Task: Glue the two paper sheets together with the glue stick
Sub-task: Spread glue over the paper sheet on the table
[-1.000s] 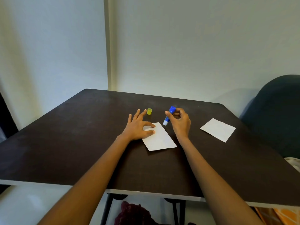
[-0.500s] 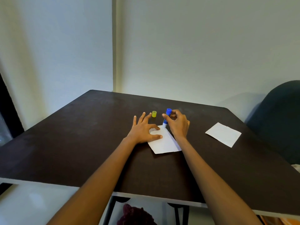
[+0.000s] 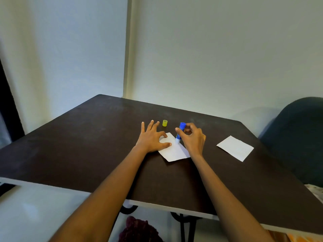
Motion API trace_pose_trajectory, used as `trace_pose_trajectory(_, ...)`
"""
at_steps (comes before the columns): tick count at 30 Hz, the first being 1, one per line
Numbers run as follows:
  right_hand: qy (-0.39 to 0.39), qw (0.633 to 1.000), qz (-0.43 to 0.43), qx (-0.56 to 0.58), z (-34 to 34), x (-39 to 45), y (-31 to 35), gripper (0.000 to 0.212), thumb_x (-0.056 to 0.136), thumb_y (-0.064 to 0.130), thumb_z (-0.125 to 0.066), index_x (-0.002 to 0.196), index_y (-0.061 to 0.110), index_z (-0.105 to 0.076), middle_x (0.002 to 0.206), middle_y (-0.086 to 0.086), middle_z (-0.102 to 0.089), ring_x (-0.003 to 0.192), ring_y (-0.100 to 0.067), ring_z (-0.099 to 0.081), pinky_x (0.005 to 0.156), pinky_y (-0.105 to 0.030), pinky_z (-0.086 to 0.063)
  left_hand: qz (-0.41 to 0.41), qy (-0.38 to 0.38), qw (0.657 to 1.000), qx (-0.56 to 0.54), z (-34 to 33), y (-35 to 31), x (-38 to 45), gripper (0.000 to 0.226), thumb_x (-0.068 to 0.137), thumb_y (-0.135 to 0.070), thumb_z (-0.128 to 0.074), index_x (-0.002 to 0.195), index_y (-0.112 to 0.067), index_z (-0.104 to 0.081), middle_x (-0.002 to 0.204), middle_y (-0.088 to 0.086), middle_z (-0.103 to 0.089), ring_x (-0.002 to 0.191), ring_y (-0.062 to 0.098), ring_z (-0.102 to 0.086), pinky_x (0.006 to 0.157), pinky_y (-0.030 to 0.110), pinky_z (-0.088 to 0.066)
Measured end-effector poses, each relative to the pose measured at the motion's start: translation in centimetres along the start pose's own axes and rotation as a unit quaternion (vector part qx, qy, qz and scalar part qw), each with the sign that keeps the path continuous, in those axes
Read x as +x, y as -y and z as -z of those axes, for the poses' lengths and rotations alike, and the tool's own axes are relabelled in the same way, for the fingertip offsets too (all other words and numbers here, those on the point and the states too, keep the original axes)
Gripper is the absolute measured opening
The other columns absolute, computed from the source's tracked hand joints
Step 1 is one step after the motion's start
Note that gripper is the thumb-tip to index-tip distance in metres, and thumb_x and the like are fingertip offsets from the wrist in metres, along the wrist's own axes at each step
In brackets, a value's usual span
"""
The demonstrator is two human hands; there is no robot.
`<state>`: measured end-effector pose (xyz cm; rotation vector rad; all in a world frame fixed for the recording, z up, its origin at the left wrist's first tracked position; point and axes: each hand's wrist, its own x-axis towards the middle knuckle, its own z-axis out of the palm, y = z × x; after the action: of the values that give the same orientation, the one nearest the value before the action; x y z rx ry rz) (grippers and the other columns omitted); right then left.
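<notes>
the dark table (image 3: 87, 145) is bare toward 9 o'clock, its near edge cut by the forearms. the left hand (image 3: 151, 138) is spread flat, thumb and forefinger pressed on the near sheet (image 3: 174, 151). a yellow cap (image 3: 164, 123) stands at 12 o'clock of that hand. the glue stick (image 3: 180, 132) is pinched by the right hand (image 3: 193, 138), tip down on the sheet; the sheet's right edge is hidden by the wrist. the second sheet (image 3: 235, 148) lies well apart at 3 o'clock, near a dark chair (image 3: 297, 137) cut off by the frame.
</notes>
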<state>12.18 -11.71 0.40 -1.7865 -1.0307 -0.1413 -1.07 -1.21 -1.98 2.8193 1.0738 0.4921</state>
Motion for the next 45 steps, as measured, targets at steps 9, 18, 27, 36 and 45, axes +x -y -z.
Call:
trace_pose_trajectory(9, -0.018, 1.0, 0.02, 0.002, 2.1, -1.3, -1.1, 0.03, 0.076, 0.042, -0.073, 0.093, 0.02, -0.064, 0.083, 0.003, -0.066, 0.088, -0.018, -0.06, 0.091, -0.051, -0.046, 0.019, -0.011, 0.999, 0.031, 0.4, -0.3, -0.6, 0.052, 0.081, -0.07, -0.041, 0.121, -0.039, -0.056, 0.158, 0.009, -0.013, 0.146, 0.029, 0.001, 0.108, 0.058, 0.016)
trace_pose_trajectory(18, -0.04, 0.999, 0.009, 0.023, 3.4, -1.9, -1.7, 0.021, 0.077, 0.033, -0.074, 0.084, 0.019, -0.059, 0.076, 0.008, -0.06, 0.083, -0.019, -0.061, 0.088, -0.053, -0.047, 0.022, -0.015, 0.999, 0.04, 0.4, -0.2, -0.6, 0.052, 0.082, -0.07, -0.039, 0.12, -0.039, -0.056, 0.157, 0.008, -0.016, 0.146, 0.028, -0.001, 0.109, 0.057, 0.016)
trace_pose_trajectory(27, -0.079, 0.995, -0.028, 0.049, 4.0, -2.1, -1.7, 0.026, 0.077, 0.028, -0.074, 0.075, 0.017, -0.05, 0.07, 0.004, -0.056, 0.075, -0.024, -0.058, 0.08, -0.053, -0.049, 0.021, -0.024, 0.998, 0.046, 0.4, -0.1, -0.6, 0.053, 0.083, -0.068, -0.039, 0.119, -0.034, -0.056, 0.155, 0.008, -0.022, 0.146, 0.027, -0.005, 0.109, 0.056, 0.016)
trace_pose_trajectory(36, -0.13, 0.986, -0.055, 0.09, 3.8, -2.0, -1.9, 0.026, 0.078, 0.036, -0.073, 0.085, 0.019, -0.055, 0.074, 0.02, -0.046, 0.085, -0.018, -0.054, 0.09, -0.052, -0.045, -0.229, -0.123, 0.963, -0.072, 1.2, -1.7, -2.5, 0.038, 0.091, -0.044, -0.038, 0.117, -0.019, -0.049, 0.128, 0.002, -0.05, 0.124, 0.017, -0.042, 0.116, 0.042, -0.009)
trace_pose_trajectory(45, -0.121, 0.989, -0.056, 0.069, 3.6, -1.9, -2.2, 0.029, 0.078, 0.039, -0.072, 0.089, 0.017, -0.056, 0.077, 0.014, -0.05, 0.085, -0.014, -0.051, 0.092, -0.051, -0.043, -0.217, 0.07, 0.973, -0.02, 1.2, -3.7, -2.3, 0.045, 0.1, -0.039, -0.023, 0.132, -0.02, -0.048, 0.137, 0.004, -0.048, 0.127, 0.018, -0.041, 0.113, 0.039, -0.017)
